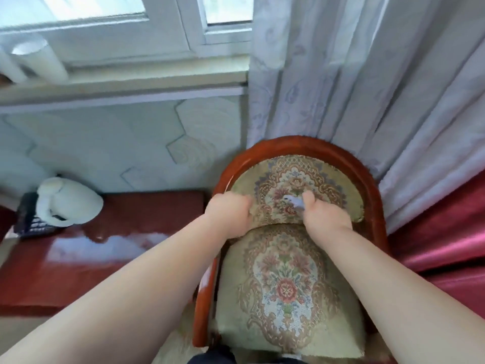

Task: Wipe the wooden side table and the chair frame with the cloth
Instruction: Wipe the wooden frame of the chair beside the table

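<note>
Now your two hands are working at one chair frame (372,185): left hand (228,210) fingers are gripping the back cushion (296,172) edge, right hand (324,219) fingers are pinching one cloth (292,200).

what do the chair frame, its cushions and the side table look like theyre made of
Chair frame: reddish-brown wood, likely lacquered, judging by its glossy rounded edge.
Seat cushion and back cushion: woven, tapestry-like fabric, matte, with a floral pattern.
Side table: seemingly the same varnished wood; its top mirrors the window light.
</note>
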